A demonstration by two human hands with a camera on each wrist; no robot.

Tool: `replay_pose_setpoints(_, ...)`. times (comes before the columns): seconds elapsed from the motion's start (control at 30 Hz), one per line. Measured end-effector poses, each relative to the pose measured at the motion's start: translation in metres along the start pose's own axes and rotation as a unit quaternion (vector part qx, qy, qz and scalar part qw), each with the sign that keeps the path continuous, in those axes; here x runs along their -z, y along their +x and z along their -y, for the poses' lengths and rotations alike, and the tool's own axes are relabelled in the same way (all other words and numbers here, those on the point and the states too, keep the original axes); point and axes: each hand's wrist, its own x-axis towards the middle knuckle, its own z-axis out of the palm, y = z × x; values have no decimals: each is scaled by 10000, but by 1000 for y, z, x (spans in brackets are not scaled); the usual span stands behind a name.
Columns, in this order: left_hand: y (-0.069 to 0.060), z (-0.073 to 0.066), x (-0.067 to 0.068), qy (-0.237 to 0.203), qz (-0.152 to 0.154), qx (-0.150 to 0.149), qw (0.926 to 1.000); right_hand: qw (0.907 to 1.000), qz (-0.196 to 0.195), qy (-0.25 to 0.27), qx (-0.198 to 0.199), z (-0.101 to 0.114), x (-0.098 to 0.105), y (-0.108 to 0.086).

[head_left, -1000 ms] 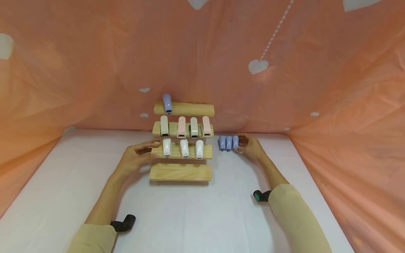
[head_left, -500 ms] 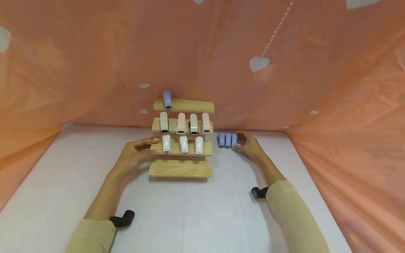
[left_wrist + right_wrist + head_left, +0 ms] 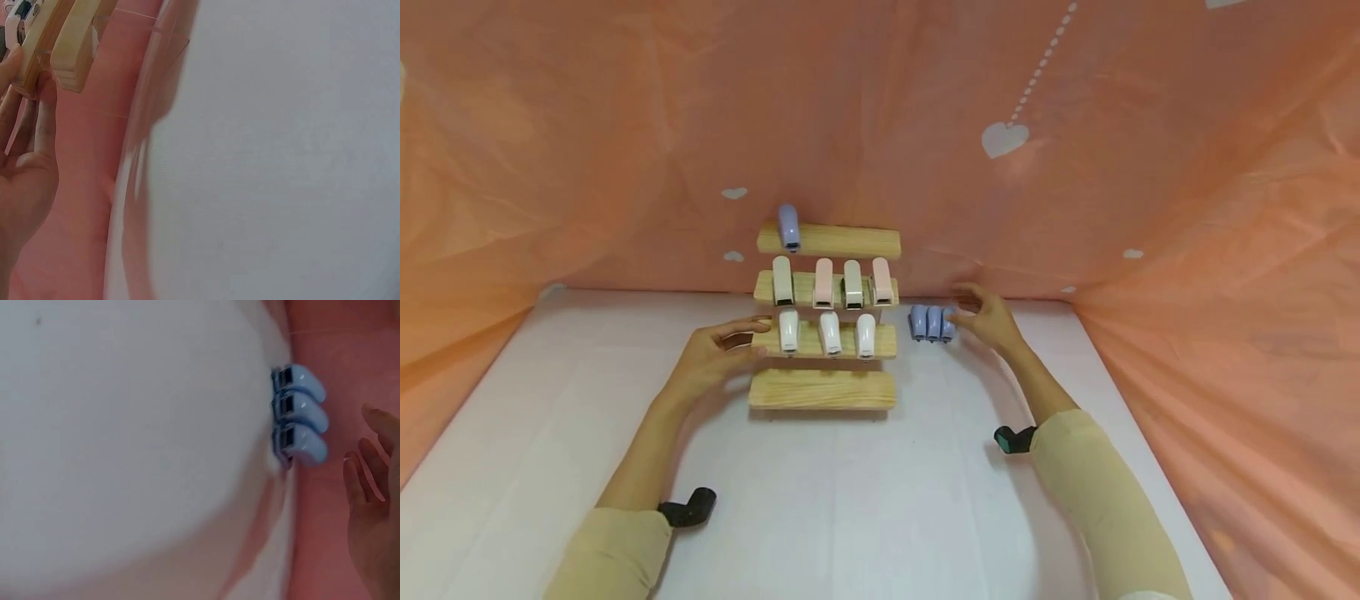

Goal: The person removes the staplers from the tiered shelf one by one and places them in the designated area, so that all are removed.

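Fingers (image 3: 354,484) of the right hand (image 3: 992,323) spread beside three staplers (image 3: 933,323) near the surface's (image 3: 925,483) back edge; the left hand (image 3: 707,358) pinches a shelf (image 3: 885,342).

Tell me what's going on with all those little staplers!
A person's left hand is holding the left end of a stepped wooden rack. The right hand is beside three purple staplers on the white table, not holding any. On the rack sit three white staplers, two pink staplers, two pale green staplers and one purple stapler.
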Motion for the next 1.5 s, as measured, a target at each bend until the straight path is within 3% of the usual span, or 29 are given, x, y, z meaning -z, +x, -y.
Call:
replay_pose_setpoints(0.27,1,0,3,27,10,-100,9999,9979,-199,264,556,50,-8,12)
replay_pose_setpoints(0.47,-1,1,4,176,-35,-66,9998,9924,-99,246,1201,75,-15,21)
replay_pose_setpoints(0.77,-3,3,2,199,-12,66,9998,9870,-1,421,1550,107,-28,29)
replay_pose_setpoints(1.1,-5,2,4,127,-16,116,9999,9836,136,240,1782,110,-44,60)
replay_pose_setpoints(1.5,1,2,0,-147,10,53,9999,9816,545,388,1790,136,-63,77)
